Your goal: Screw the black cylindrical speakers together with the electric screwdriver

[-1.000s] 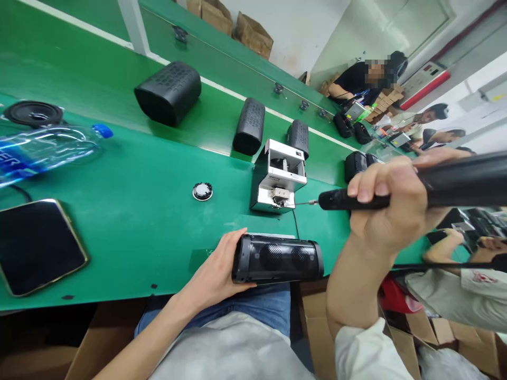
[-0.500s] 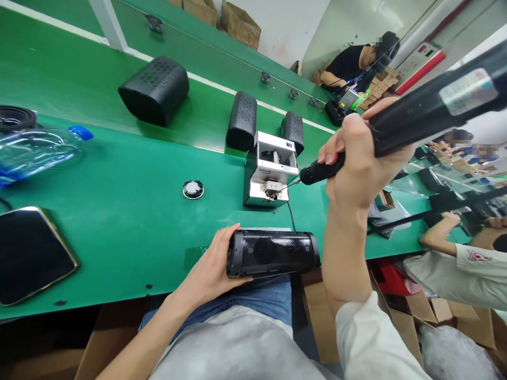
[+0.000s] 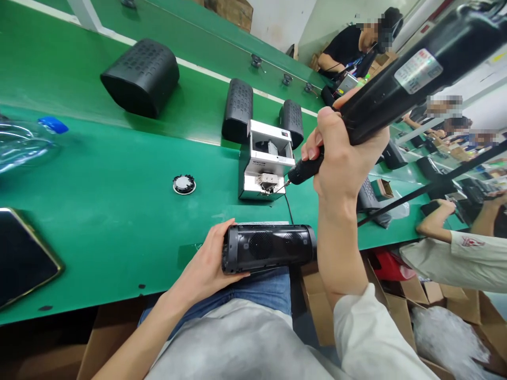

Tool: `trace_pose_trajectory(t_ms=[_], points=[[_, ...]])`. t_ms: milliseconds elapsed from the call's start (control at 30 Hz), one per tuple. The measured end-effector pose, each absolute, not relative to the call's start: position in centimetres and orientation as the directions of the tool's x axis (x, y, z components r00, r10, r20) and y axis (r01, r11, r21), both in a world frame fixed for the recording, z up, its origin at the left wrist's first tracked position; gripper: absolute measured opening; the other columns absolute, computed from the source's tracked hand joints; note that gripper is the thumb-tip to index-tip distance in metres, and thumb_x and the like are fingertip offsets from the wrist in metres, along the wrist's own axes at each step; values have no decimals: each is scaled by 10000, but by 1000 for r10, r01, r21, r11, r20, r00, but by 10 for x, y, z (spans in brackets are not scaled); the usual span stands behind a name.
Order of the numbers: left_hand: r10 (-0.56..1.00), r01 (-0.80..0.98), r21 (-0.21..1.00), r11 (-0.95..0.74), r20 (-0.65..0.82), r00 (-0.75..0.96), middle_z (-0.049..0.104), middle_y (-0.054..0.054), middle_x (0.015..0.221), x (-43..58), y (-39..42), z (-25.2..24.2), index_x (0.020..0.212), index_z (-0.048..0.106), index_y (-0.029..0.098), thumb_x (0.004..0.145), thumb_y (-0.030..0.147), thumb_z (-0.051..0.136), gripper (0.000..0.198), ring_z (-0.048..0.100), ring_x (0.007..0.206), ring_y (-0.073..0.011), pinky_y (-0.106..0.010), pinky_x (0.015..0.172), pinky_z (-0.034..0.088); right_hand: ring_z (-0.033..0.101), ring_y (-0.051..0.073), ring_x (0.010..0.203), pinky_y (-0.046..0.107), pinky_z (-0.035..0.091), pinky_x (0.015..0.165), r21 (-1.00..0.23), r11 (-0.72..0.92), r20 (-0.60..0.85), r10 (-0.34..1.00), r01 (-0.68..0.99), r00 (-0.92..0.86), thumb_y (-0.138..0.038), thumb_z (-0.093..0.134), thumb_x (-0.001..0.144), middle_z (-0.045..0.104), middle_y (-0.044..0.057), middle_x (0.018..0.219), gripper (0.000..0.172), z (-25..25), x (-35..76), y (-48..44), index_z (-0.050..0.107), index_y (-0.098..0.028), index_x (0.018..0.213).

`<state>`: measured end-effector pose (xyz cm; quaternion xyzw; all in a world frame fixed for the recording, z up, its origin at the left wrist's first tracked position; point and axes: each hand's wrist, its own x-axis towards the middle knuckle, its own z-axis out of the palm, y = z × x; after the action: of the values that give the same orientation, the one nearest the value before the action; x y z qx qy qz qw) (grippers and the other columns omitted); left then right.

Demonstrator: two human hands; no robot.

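My left hand [image 3: 212, 256] grips the left end of a black speaker body [image 3: 273, 245], which lies sideways at the table's near edge. In my right hand [image 3: 344, 158] is a black electric screwdriver [image 3: 380, 95], its fingers wrapped round the grip. The bit points down and left, and its tip meets the front of a small white screw feeder [image 3: 266, 161]. Whether a screw sits on the tip is too small to tell. Left of the feeder lies a small round part [image 3: 184, 184] with a pale top and black bits round its rim.
Black speaker shells [image 3: 142, 76] stand on the conveyor strip behind the feeder. A plastic bottle [image 3: 27, 140] and a phone [image 3: 26, 258] lie at the left of the green table [image 3: 119, 211]. Co-workers sit at the right, above open cardboard boxes [image 3: 467, 311].
The view has shifted slightly, so most things sit a little further left and up. My right hand stays with the screwdriver at the feeder; my left keeps its hold on the speaker body.
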<state>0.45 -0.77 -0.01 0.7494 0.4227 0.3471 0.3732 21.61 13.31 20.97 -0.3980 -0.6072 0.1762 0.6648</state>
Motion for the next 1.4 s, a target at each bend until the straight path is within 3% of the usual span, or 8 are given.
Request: trace_pose_trajectory(t_ms=[167, 333, 533, 900, 1133, 1400], points=[[894, 388, 847, -364, 200, 401, 496, -173, 1623, 5, -8, -2, 1720, 207, 348, 859, 424, 945, 1136, 565, 1513, -447, -674, 1245, 529, 383, 127, 415, 316, 352, 426, -780, 612, 624, 748, 130, 227, -331, 873, 887, 420, -98, 588, 273, 229, 230, 97, 611, -304, 963], [899, 392, 850, -352, 190, 395, 505, -166, 1626, 4, -8, -2, 1716, 229, 344, 899, 465, 900, 1064, 575, 1507, -433, -667, 1239, 540, 358, 101, 357, 273, 322, 350, -805, 587, 582, 755, 84, 301, -159, 750, 758, 427, -118, 537, 208, 250, 249, 69, 649, -271, 901], [907, 408, 851, -332, 168, 387, 526, -153, 1622, 3, -8, -4, 1707, 255, 353, 899, 544, 886, 1043, 601, 1482, -426, -667, 1211, 569, 352, 87, 349, 242, 345, 334, -789, 602, 603, 722, 120, 339, -124, 719, 749, 455, -122, 538, 216, 247, 271, 60, 668, -255, 913], [914, 416, 852, -317, 157, 375, 542, -151, 1620, 3, -10, -1, 1699, 291, 332, 916, 537, 878, 1000, 630, 1451, -409, -630, 1220, 563, 475, 82, 383, 236, 440, 364, -807, 589, 585, 790, 35, 185, -89, 794, 897, 543, -101, 649, 227, 194, 278, 56, 651, -236, 996], [926, 408, 874, -263, 110, 361, 566, -145, 1590, 3, -11, 5, 1671, 350, 323, 920, 483, 863, 924, 660, 1393, -398, -609, 1184, 593, 400, 77, 388, 238, 383, 340, -748, 663, 659, 736, 31, 155, -57, 794, 892, 437, -102, 610, 271, 174, 279, 52, 677, -249, 1043], [925, 412, 878, -242, 82, 370, 560, -151, 1587, 1, -10, 6, 1661, 359, 327, 901, 444, 877, 927, 670, 1377, -397, -604, 1155, 614, 433, 81, 407, 247, 414, 337, -742, 671, 666, 732, 22, 140, -45, 774, 909, 450, -96, 627, 253, 173, 277, 49, 710, -238, 1060]])
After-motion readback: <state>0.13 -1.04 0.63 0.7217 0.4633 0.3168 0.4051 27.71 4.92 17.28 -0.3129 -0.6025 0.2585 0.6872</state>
